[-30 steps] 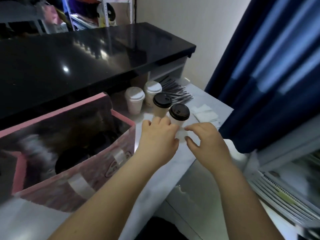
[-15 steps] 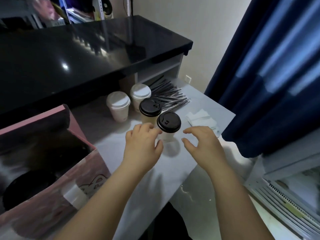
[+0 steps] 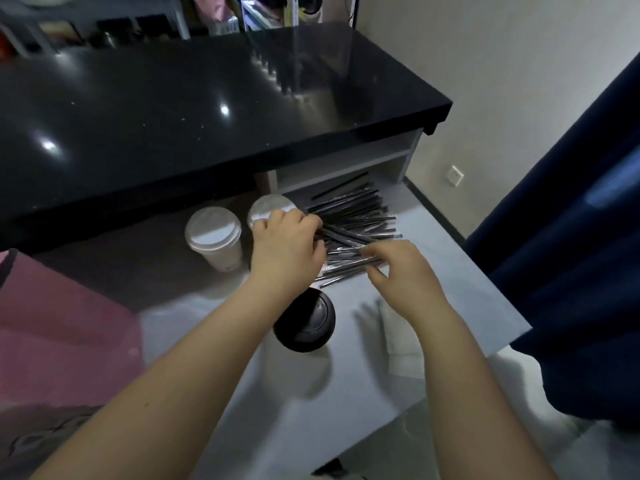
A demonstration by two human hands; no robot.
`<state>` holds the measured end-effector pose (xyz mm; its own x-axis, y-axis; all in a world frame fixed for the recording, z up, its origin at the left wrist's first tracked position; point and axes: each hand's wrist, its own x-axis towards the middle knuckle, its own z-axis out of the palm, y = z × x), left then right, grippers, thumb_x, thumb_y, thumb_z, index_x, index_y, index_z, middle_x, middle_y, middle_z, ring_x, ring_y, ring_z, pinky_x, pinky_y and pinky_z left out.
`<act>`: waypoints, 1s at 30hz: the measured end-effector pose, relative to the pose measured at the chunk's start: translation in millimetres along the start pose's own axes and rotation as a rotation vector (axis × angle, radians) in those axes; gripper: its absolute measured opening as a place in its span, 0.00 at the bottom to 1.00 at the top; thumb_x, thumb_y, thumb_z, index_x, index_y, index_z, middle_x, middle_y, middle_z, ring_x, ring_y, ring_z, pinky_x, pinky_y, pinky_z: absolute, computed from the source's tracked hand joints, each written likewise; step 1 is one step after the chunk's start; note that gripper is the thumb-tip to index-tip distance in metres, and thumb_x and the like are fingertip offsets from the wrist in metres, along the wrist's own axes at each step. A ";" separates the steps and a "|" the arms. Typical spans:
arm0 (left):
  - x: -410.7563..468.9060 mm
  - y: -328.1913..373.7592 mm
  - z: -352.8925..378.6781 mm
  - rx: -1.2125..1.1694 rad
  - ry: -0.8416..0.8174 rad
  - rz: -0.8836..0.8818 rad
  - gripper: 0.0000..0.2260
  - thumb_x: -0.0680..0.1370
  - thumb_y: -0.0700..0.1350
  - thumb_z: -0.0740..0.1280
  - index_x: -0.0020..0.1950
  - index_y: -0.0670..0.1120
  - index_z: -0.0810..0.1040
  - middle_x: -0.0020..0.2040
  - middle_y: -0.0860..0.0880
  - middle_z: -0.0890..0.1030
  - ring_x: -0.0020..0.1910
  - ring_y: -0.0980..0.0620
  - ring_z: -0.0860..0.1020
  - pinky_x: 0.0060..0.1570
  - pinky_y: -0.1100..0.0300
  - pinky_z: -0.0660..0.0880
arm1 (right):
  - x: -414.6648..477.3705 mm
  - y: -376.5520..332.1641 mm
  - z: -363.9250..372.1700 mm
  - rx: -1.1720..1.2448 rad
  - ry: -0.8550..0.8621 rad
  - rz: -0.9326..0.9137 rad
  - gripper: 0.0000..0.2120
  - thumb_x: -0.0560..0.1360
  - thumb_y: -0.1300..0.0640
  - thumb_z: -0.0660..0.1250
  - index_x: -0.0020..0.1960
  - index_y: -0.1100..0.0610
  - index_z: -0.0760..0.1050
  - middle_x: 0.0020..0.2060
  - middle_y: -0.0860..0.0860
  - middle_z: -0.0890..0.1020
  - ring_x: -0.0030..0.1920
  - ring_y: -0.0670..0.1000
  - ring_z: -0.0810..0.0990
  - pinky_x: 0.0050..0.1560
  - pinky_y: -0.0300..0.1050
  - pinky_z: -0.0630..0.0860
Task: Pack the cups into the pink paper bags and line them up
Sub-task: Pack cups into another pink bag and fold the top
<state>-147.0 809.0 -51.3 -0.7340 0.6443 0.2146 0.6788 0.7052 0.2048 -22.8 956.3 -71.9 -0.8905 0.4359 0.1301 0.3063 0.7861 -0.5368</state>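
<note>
Two white-lidded cups stand below the black counter: one (image 3: 213, 237) in full view, the other (image 3: 268, 209) half hidden behind my left hand. A black-lidded cup (image 3: 306, 322) stands nearer, partly covered by my left forearm. The pink paper bag (image 3: 59, 323) fills the left edge. Both hands are at the pile of black wrapped straws (image 3: 356, 220). My left hand (image 3: 287, 245) has its fingers curled round some straws at the pile's left side. My right hand (image 3: 398, 268) pinches straws at the pile's near edge between fingers and thumb.
A glossy black counter (image 3: 173, 116) overhangs the back of the white table (image 3: 450, 282). White napkins (image 3: 398, 334) lie under my right forearm. A dark blue curtain (image 3: 571, 254) hangs close on the right, past the table's edge.
Both hands left the black-lidded cups and moved forward to the straw pile, where they now hold straws. The view swung right, so the pink bag slid to the left edge.
</note>
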 end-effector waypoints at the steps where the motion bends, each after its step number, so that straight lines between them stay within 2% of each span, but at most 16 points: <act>1: 7.3 1.6 3.9 0.020 -0.005 -0.009 0.15 0.76 0.52 0.63 0.61 0.52 0.77 0.57 0.50 0.78 0.59 0.44 0.71 0.55 0.49 0.64 | 12.5 6.8 0.7 -0.004 -0.014 -0.023 0.13 0.74 0.63 0.68 0.56 0.55 0.81 0.51 0.50 0.83 0.56 0.54 0.76 0.57 0.50 0.72; 5: 28.8 4.6 11.6 0.031 0.001 -0.023 0.14 0.75 0.52 0.66 0.60 0.51 0.78 0.56 0.50 0.78 0.59 0.45 0.71 0.54 0.49 0.62 | 70.7 32.7 17.2 -0.192 -0.117 -0.008 0.20 0.71 0.65 0.65 0.60 0.51 0.79 0.56 0.51 0.81 0.60 0.58 0.72 0.58 0.52 0.71; 9: 34.4 5.0 13.1 0.022 0.006 -0.057 0.14 0.75 0.51 0.67 0.60 0.51 0.79 0.56 0.50 0.78 0.60 0.45 0.71 0.55 0.50 0.62 | 100.9 55.8 48.7 -0.411 -0.276 0.053 0.20 0.74 0.59 0.66 0.65 0.51 0.74 0.62 0.53 0.74 0.64 0.59 0.66 0.61 0.53 0.65; 12: 33.1 3.7 14.1 0.027 -0.022 -0.079 0.15 0.76 0.52 0.66 0.62 0.52 0.78 0.58 0.51 0.78 0.61 0.46 0.70 0.56 0.50 0.62 | 107.5 65.8 64.7 -0.398 -0.250 0.044 0.17 0.74 0.50 0.68 0.62 0.51 0.76 0.60 0.52 0.74 0.63 0.59 0.66 0.60 0.53 0.63; 14: 31.2 4.5 13.8 0.028 -0.043 -0.101 0.15 0.76 0.53 0.66 0.62 0.52 0.77 0.58 0.51 0.78 0.61 0.45 0.70 0.57 0.49 0.62 | 108.2 70.0 70.4 -0.367 -0.224 0.051 0.16 0.74 0.49 0.68 0.61 0.50 0.78 0.58 0.51 0.76 0.62 0.58 0.66 0.58 0.53 0.62; 18: 26.7 9.3 9.4 0.010 -0.054 -0.122 0.15 0.76 0.52 0.67 0.61 0.52 0.78 0.58 0.51 0.78 0.61 0.44 0.69 0.59 0.47 0.64 | 104.9 75.5 76.9 -0.315 -0.192 0.072 0.13 0.77 0.50 0.65 0.61 0.51 0.77 0.58 0.50 0.76 0.61 0.57 0.66 0.57 0.52 0.61; 23: 19.6 5.0 0.6 -0.007 -0.038 -0.152 0.15 0.76 0.49 0.67 0.62 0.51 0.78 0.58 0.50 0.78 0.62 0.44 0.70 0.60 0.48 0.63 | 104.8 75.7 74.5 -0.292 -0.123 0.064 0.08 0.78 0.51 0.64 0.54 0.52 0.77 0.55 0.50 0.78 0.58 0.56 0.69 0.55 0.51 0.60; 28: 14.1 8.9 -5.5 -0.046 -0.020 -0.152 0.15 0.76 0.49 0.67 0.62 0.51 0.78 0.58 0.51 0.78 0.62 0.45 0.69 0.60 0.48 0.64 | 103.0 77.8 60.0 -0.201 -0.099 0.094 0.05 0.79 0.53 0.65 0.51 0.54 0.77 0.47 0.52 0.81 0.54 0.57 0.74 0.54 0.51 0.60; 30: 12.4 10.6 -6.4 -0.053 -0.018 -0.148 0.15 0.76 0.49 0.67 0.62 0.51 0.78 0.59 0.51 0.78 0.62 0.45 0.69 0.61 0.48 0.64 | 101.0 79.4 52.7 -0.194 -0.079 0.099 0.04 0.80 0.55 0.64 0.50 0.55 0.76 0.40 0.51 0.80 0.50 0.58 0.75 0.53 0.51 0.61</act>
<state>-148.8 822.6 -40.4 -0.8258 0.5405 0.1610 0.5633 0.7762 0.2833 -106.2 1039.7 -145.3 -0.8743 0.4851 0.0153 0.4452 0.8142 -0.3726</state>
